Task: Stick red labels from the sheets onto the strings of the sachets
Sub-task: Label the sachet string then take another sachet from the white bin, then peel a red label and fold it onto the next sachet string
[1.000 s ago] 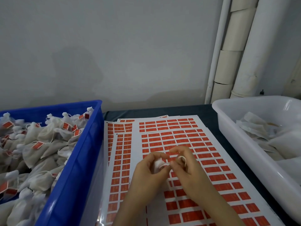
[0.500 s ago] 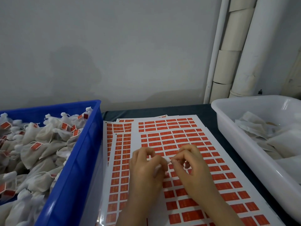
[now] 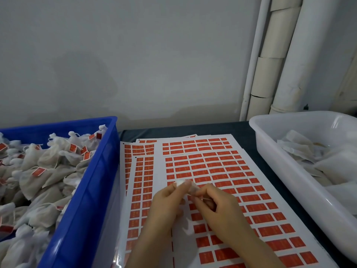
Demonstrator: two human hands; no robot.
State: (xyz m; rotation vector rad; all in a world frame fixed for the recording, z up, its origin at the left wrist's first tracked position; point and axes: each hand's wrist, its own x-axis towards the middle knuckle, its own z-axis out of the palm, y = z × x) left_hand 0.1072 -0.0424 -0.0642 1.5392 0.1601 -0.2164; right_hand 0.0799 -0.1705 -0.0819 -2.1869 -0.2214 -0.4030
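Over the sheets [image 3: 222, 163], left fingers [image 3: 174, 190] and right fingers [image 3: 205, 191] pinch 1 white sachet [image 3: 182, 183] between them.

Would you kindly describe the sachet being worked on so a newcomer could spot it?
Between the blue crate and the white tub lie the label sheets. Above them, the left hand pinches one small white sachet. It alone sits in neither container.
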